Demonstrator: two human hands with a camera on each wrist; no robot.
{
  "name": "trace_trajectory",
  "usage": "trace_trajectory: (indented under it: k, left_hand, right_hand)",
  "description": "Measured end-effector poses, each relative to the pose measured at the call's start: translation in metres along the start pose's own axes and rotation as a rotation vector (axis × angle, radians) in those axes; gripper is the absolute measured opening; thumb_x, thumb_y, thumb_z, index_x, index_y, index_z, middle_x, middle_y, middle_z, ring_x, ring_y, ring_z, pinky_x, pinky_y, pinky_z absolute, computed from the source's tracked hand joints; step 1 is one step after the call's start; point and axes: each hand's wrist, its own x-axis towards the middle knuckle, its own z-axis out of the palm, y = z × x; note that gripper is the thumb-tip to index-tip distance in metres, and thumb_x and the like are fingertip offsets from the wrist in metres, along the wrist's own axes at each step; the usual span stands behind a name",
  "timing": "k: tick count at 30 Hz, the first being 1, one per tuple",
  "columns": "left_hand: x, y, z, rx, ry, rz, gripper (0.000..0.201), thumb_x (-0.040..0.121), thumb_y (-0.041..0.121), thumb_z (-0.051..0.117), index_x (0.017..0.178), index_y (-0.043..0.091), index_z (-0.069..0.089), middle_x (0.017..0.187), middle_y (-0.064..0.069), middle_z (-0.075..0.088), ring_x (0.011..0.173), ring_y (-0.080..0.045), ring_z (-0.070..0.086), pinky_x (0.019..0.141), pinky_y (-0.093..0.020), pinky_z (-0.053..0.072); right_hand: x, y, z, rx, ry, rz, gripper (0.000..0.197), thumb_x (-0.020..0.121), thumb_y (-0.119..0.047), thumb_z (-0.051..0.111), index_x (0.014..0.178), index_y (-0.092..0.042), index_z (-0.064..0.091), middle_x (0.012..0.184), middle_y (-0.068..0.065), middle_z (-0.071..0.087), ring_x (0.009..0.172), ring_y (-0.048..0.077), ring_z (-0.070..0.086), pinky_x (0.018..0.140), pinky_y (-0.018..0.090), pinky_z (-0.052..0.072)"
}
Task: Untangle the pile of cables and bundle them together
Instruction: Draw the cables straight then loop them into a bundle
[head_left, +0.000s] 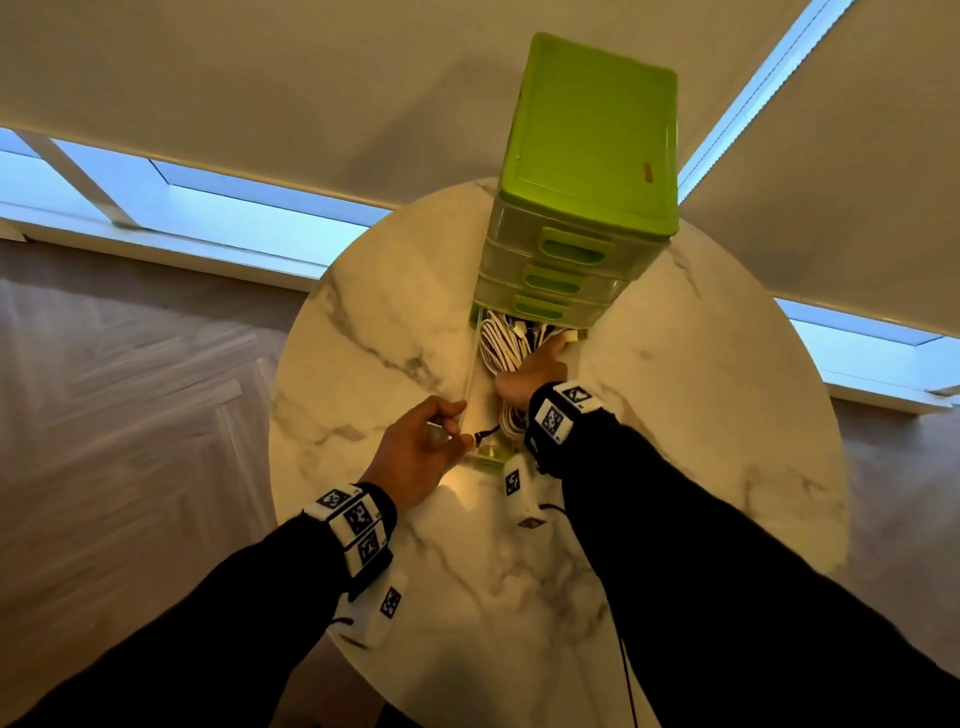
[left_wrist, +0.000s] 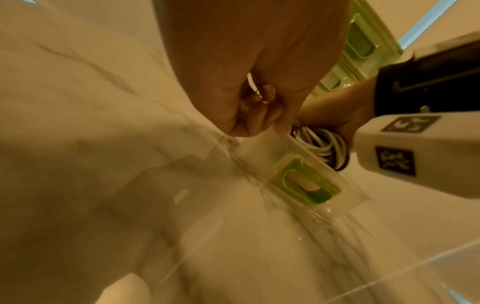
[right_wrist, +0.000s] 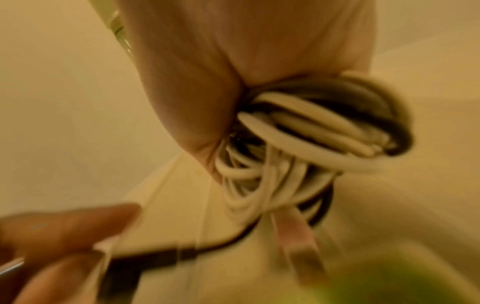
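Observation:
A tangle of white and black cables (head_left: 501, 345) lies in a clear drawer (head_left: 470, 374) pulled out from the bottom of a green drawer unit (head_left: 587, 156). My right hand (head_left: 535, 364) reaches into the drawer and grips a bunch of the cables (right_wrist: 311, 133); its fingertips are hidden behind the loops. At the drawer's front left corner, my left hand (head_left: 462, 428) pinches the plug end of a black cable (head_left: 488, 431). In the left wrist view its curled fingers (left_wrist: 259, 115) sit at the drawer's rim, above the green handle (left_wrist: 306, 181).
The drawer unit stands at the far side of a round marble table (head_left: 701, 415). Bare tabletop lies left, right and in front of the drawer. Wooden floor surrounds the table, with window blinds behind.

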Motion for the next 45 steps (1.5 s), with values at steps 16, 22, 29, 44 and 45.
trace_trajectory:
  k: [16,22,29,44,45]
  left_hand:
    - [0.082,0.055,0.0,0.842,-0.269,0.574,0.047,0.107,0.035,0.036,0.15,0.021,0.046,0.158,0.002,0.042,0.148,-0.014,0.033,0.118,-0.039,0.027]
    - [0.087,0.059,0.008,1.157,-0.257,0.669,0.059,0.098,0.041,0.026,0.145,0.019,0.053,0.142,-0.007,0.057,0.126,-0.031,0.055,0.1,-0.044,0.043]
    - [0.092,0.063,0.004,1.186,-0.239,0.689,0.043,0.104,0.037,0.041,0.143,0.025,0.055,0.152,-0.006,0.046,0.132,-0.031,0.048,0.105,-0.044,0.039]
    - [0.112,0.066,0.004,0.692,-0.128,0.482,0.024,0.089,0.021,0.075,0.113,0.02,0.077,0.13,0.0,0.068,0.12,-0.017,0.064,0.107,-0.026,0.044]
    - [0.114,0.067,0.004,0.566,-0.115,0.387,0.023,0.084,0.017,0.081,0.107,0.019,0.079,0.125,0.001,0.072,0.116,-0.013,0.066,0.108,-0.026,0.045]
  right_hand:
    - [0.018,0.036,0.012,-0.155,0.1,-0.345,0.096,0.072,-0.066,0.047,0.144,-0.005,0.031,0.151,0.016,0.033,0.141,0.038,0.027,0.118,0.045,0.019]
    - [0.019,0.043,0.008,-0.182,0.13,-0.441,0.099,0.083,-0.055,0.066,0.153,-0.001,0.02,0.155,0.022,0.03,0.139,0.039,0.033,0.115,0.043,0.029]
    - [-0.011,0.072,0.019,-0.268,0.237,-0.74,0.078,0.103,-0.038,0.041,0.158,-0.004,-0.002,0.166,0.016,-0.008,0.154,0.03,-0.007,0.125,0.039,0.001]
    - [-0.003,0.093,0.012,-0.655,0.14,-1.01,0.145,0.062,-0.097,0.047,0.156,0.0,-0.009,0.164,0.018,-0.02,0.151,0.033,-0.022,0.125,0.049,-0.005]
    - [-0.001,0.094,0.01,-0.697,0.133,-1.015,0.149,0.059,-0.096,0.052,0.156,0.0,-0.008,0.164,0.019,-0.019,0.151,0.035,-0.021,0.125,0.047,-0.006]
